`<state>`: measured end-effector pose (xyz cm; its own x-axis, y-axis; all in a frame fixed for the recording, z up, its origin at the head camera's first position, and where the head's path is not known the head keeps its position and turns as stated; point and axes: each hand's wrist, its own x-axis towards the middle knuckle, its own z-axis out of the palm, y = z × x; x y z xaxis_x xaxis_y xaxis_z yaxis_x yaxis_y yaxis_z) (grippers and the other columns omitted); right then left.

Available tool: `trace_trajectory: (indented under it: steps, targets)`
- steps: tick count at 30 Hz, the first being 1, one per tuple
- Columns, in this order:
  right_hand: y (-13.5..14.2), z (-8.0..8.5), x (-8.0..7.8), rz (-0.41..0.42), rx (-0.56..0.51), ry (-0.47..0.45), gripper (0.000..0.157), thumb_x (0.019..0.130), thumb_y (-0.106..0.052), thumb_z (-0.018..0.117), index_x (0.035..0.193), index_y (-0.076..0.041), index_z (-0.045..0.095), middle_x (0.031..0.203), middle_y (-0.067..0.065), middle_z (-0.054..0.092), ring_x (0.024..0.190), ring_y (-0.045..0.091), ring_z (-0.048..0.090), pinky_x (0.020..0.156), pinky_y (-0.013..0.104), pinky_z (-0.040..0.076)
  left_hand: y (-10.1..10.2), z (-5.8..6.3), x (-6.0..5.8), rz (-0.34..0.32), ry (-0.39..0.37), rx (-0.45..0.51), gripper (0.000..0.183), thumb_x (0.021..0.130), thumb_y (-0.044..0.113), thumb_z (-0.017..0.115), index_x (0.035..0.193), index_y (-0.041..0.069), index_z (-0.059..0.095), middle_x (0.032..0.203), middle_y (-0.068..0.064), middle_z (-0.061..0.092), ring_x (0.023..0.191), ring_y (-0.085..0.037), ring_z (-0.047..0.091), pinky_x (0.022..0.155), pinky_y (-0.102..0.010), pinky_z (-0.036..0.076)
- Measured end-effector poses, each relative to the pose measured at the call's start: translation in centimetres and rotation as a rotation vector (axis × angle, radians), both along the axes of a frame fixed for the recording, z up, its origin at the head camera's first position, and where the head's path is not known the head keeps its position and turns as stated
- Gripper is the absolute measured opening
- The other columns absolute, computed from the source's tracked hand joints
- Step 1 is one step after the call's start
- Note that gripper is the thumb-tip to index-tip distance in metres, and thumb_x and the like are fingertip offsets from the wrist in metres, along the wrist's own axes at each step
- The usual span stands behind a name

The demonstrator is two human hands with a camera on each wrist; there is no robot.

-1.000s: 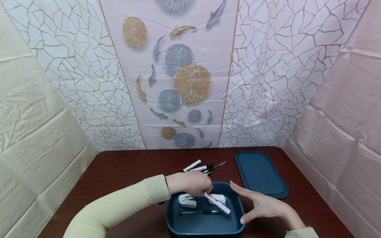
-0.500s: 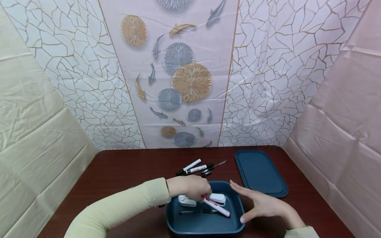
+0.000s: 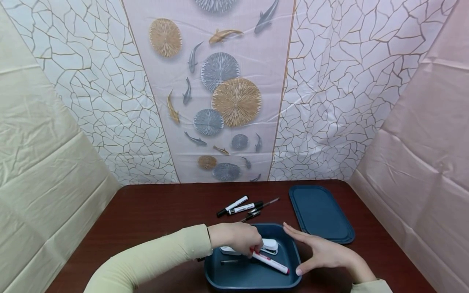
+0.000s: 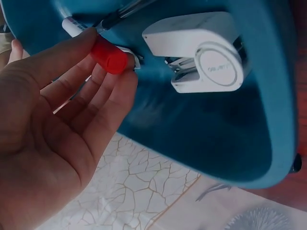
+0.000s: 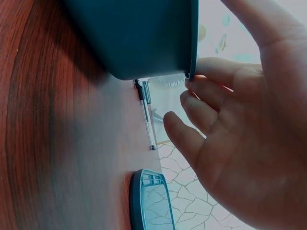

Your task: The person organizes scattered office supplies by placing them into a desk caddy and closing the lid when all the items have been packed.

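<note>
"Left hand (image 3: 239, 239)?"

"Pinching the white marker (image 3: 272, 263) by its red cap, down inside the blue box (image 3: 253, 280), beside a white stapler (image 3: 270, 244)."

"And with the right hand (image 3: 324, 252)?"

"Touching the box's rim, fingers extended."

"Farther out?"

"Markers (image 3: 244, 208) and pens (image 3: 254, 213) past the far rim; a blue lid (image 3: 321, 213) to the right."

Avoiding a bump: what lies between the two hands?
In the head view: a white stapler, the marker in the left hand, and the tray's right rim.
</note>
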<state>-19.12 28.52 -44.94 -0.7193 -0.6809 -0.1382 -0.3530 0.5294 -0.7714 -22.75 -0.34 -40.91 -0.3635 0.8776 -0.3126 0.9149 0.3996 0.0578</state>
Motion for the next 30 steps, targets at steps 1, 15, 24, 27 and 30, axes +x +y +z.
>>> trace_trajectory:
  steps: [1, 15, 24, 27, 30]
  targets:
    - [0.1, 0.0, 0.0, 0.003, -0.002, 0.002, 0.095, 0.088, -0.025, 0.080, 0.162, -0.022, 0.021, 0.168, 0.008, 0.012, 0.150, 0.027, 0.019, 0.114, 0.045, 0.027, 0.0, -0.1, 0.0, 0.003, -0.007, 0.000, 0.009, 0.089, 0.018, 0.079, 0.095, 0.021, 0.072, 0.079, 0.016, 0.058, 0.067, 0.001, 0.051, 0.059, -0.015, 0.039]
    - [0.1, -0.1, 0.0, 0.013, -0.013, -0.007, 0.094, 0.089, -0.024, 0.079, 0.162, -0.023, 0.021, 0.168, 0.009, 0.011, 0.150, 0.024, 0.017, 0.113, 0.037, 0.026, 0.5, -1.0, 0.5, 0.011, -0.050, -0.043, 0.014, 0.087, 0.018, 0.081, 0.097, 0.020, 0.072, 0.081, 0.015, 0.060, 0.067, 0.001, 0.052, 0.059, -0.015, 0.041]
    - [0.2, 0.1, 0.0, 0.007, 0.004, 0.008, 0.094, 0.089, -0.025, 0.079, 0.162, -0.021, 0.021, 0.168, 0.007, 0.013, 0.149, 0.027, 0.019, 0.113, 0.044, 0.029, 0.7, -1.2, 0.4, 0.014, -0.052, -0.060, 0.015, 0.087, 0.020, 0.081, 0.095, 0.022, 0.070, 0.081, 0.015, 0.060, 0.066, 0.000, 0.054, 0.058, -0.016, 0.042]
    - [0.1, 0.0, -0.1, 0.007, 0.004, 0.007, 0.094, 0.089, -0.025, 0.079, 0.162, -0.022, 0.021, 0.168, 0.008, 0.013, 0.149, 0.027, 0.019, 0.113, 0.047, 0.028, 0.7, -1.3, 0.3, 0.011, -0.048, -0.064, 0.015, 0.087, 0.021, 0.081, 0.095, 0.023, 0.070, 0.081, 0.015, 0.060, 0.066, 0.000, 0.054, 0.059, -0.016, 0.042]
    - [0.1, 0.0, -0.1, 0.008, 0.004, 0.003, 0.093, 0.089, -0.025, 0.079, 0.162, -0.023, 0.021, 0.168, 0.008, 0.012, 0.149, 0.027, 0.019, 0.113, 0.050, 0.028, 0.7, -1.3, 0.3, 0.009, -0.048, -0.069, 0.015, 0.087, 0.021, 0.081, 0.096, 0.023, 0.070, 0.081, 0.015, 0.060, 0.067, 0.000, 0.054, 0.060, -0.016, 0.042]
